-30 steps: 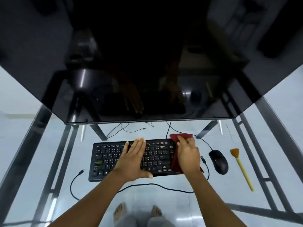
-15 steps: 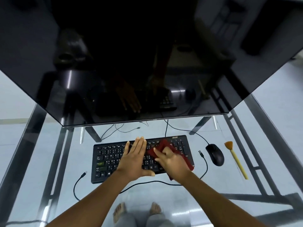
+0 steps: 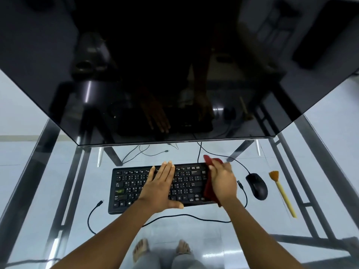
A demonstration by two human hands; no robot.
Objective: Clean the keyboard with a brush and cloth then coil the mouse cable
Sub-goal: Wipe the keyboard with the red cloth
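A black keyboard (image 3: pixel 132 187) lies on the glass desk below the monitor. My left hand (image 3: pixel 161 187) rests flat on its middle keys, fingers together. My right hand (image 3: pixel 223 181) presses a dark red cloth (image 3: pixel 208 188) onto the keyboard's right end; the cloth sticks out above and below the hand. To the right lies a black mouse (image 3: pixel 256 186), its cable (image 3: pixel 194 216) running loose along the desk in front of the keyboard. A yellow-handled brush (image 3: pixel 282 193) with orange bristles lies right of the mouse, untouched.
A large dark monitor (image 3: pixel 174 74) overhangs the back of the glass desk (image 3: pixel 204 233). Loose cable ends lie left of the keyboard (image 3: pixel 100 203) and behind it (image 3: pixel 155 153). Metal desk frame bars run along both sides. My bare feet show through the glass.
My right hand has swept the red cloth from the keyboard's middle back to its right end. The left hand has stayed flat on the keys.
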